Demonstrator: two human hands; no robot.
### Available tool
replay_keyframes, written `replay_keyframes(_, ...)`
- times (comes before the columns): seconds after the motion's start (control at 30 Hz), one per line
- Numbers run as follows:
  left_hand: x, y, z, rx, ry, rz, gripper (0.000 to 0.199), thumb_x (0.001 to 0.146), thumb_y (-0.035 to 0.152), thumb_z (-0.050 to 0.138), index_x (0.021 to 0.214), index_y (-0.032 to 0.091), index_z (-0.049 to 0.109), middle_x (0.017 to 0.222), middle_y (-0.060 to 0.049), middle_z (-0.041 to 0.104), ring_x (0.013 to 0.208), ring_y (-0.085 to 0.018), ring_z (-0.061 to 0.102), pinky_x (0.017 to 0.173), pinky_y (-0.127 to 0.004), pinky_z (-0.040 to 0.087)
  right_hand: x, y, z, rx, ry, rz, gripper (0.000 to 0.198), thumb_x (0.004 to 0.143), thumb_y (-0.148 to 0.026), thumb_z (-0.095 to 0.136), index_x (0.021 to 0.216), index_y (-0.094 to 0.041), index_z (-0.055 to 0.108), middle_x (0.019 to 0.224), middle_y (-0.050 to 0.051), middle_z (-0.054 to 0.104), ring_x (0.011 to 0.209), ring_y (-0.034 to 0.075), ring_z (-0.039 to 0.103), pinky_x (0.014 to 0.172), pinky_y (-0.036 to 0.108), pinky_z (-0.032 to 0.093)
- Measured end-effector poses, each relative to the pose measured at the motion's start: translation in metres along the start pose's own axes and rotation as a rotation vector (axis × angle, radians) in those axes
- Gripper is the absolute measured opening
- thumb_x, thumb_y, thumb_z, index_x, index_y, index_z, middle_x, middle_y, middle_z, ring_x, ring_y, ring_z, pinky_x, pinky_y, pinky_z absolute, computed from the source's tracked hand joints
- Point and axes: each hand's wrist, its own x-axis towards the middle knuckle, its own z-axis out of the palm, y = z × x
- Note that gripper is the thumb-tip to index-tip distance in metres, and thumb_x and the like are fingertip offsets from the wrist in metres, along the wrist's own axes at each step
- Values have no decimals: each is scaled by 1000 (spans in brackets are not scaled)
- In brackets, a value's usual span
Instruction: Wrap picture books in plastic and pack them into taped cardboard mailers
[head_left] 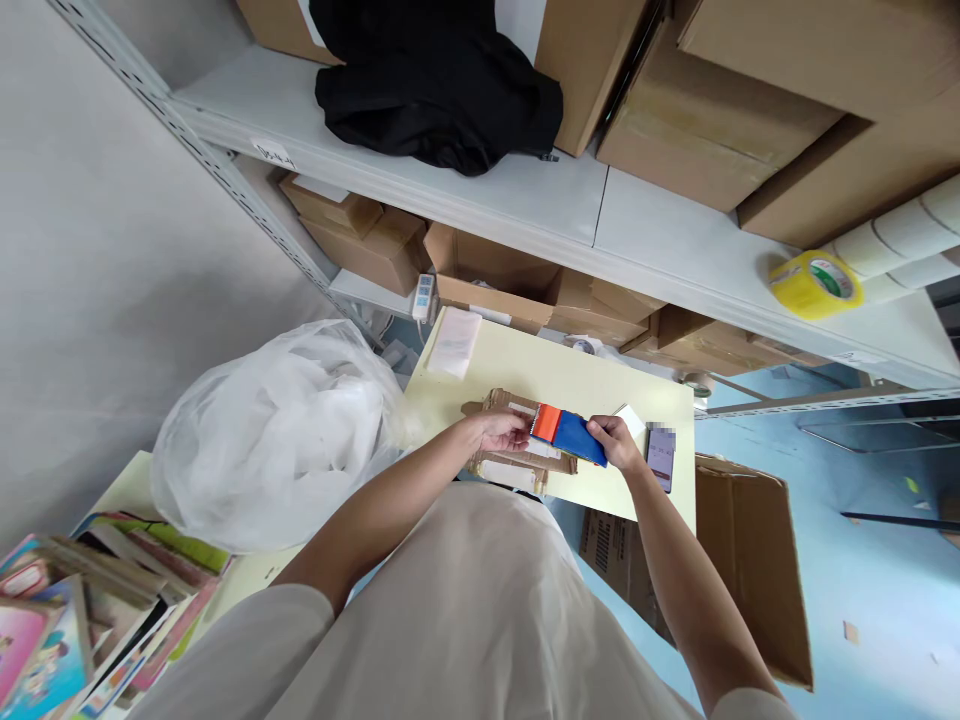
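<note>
A small book or flat pack with a blue and orange cover (568,433) is held over the pale yellow table (525,372). My left hand (504,430) grips its orange end and my right hand (616,442) grips its blue end. Under it lies a flattened piece of brown cardboard packaging (504,405) with a white label. A phone (661,455) with a lit screen lies just right of my right hand, beside a small white card (630,417).
A big clear plastic bag (277,430) bulges at the left. Colourful children's books (82,620) are stacked bottom left. An open carton (750,560) stands on the floor, right. The metal shelf (480,190) holds cartons, black cloth (442,90) and yellow tape (814,283).
</note>
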Motion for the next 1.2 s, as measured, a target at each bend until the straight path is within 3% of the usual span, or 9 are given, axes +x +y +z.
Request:
replay_keyframes(0.1,-4,3,-1,-34,-69,-136,12,65,8,67,71,16,61,62,-1,62,57,-11,61,61,-26,53,-3,-2,-3,-41,5,-18,54,77,-64,50,50,-20,34,49,-6,27,47,8,26,46,24,20)
replay_keyframes(0.23,-12,10,1,-35,-53,-107,17,66,11,69,77,16,56,64,2,60,56,-7,58,56,-19,47,-7,-12,-7,-75,19,-41,54,77,-66,48,50,-21,35,49,-5,28,48,8,26,45,24,21)
replay_keyframes(0.3,-15,14,4,2,-24,-24,21,65,12,70,78,16,55,62,3,58,52,-6,55,52,-19,44,-9,-20,-8,-97,39,-57,55,76,-67,46,50,-21,36,49,-5,29,47,9,27,45,24,21)
replay_keyframes(0.43,-17,23,5,94,73,276,25,65,13,69,80,17,49,61,4,58,51,-7,55,52,-19,42,-5,-41,-7,-166,87,-75,55,78,-66,46,49,-20,36,49,-4,29,48,9,27,45,24,22)
replay_keyframes(0.6,-24,24,-25,149,194,442,32,66,22,69,85,20,43,66,5,62,58,-11,61,60,-23,46,-1,-57,-12,-276,86,-100,53,79,-63,49,49,-20,37,48,-4,33,48,9,30,45,24,25)
replay_keyframes(0.77,-36,-1,-74,213,348,402,33,63,31,70,80,21,44,63,5,61,59,-13,62,62,-27,48,-12,-46,-24,-435,37,-40,53,79,-62,46,48,-21,39,45,-4,35,46,9,31,45,24,28)
replay_keyframes(0.87,-31,-20,-93,215,407,363,32,61,34,70,76,21,45,64,4,61,59,-13,62,63,-27,48,-14,-38,-22,-527,36,-25,53,81,-62,42,48,-21,39,44,-3,37,45,10,33,46,25,29)
replay_keyframes(1.07,-2,-55,-96,247,530,271,33,63,30,71,81,20,45,63,4,62,61,-14,64,65,-27,49,-1,-34,-5,-664,25,11,53,82,-63,38,50,-22,46,48,1,50,47,13,43,52,26,33)
replay_keyframes(1.2,13,-74,-88,279,521,249,35,69,26,69,95,18,48,71,-1,67,69,-16,68,69,-30,51,-1,-31,1,-723,67,61,53,82,-64,38,53,-21,53,51,4,55,50,15,49,53,27,34)
